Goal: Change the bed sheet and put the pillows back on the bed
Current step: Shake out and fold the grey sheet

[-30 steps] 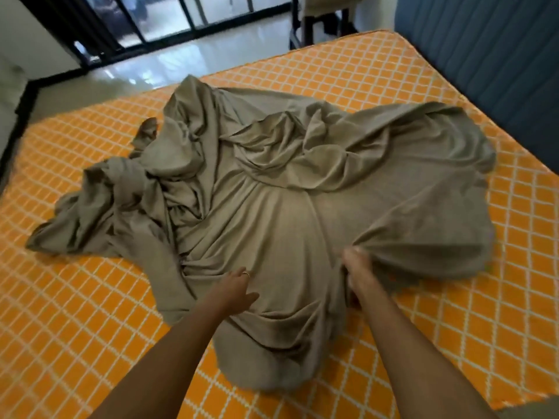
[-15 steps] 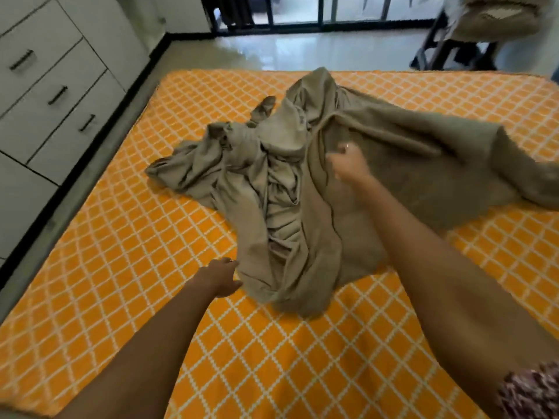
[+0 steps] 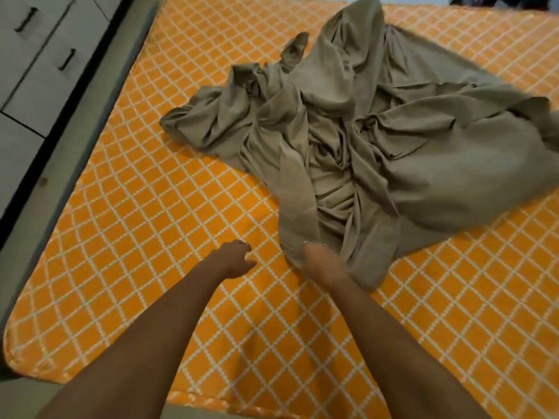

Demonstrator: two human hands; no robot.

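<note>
A bedroom in a home.
A bed (image 3: 127, 225) with an orange lattice cover fills the frame; white drawers (image 3: 33, 71) stand upper left.

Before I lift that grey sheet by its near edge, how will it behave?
Likely floppy: the sheet lies in deep crumpled folds, so it should drape and trail. Probably light, being thin cloth. It may bunch as it drags across the mattress. The right hand is blurred at its edge.

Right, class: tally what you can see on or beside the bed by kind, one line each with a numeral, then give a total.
Crumpled tan sheet: 1
Orange patterned mattress: 1
Hands: 2, left hand and right hand
Drawer handles: 2, one and another
Total: 6
</note>
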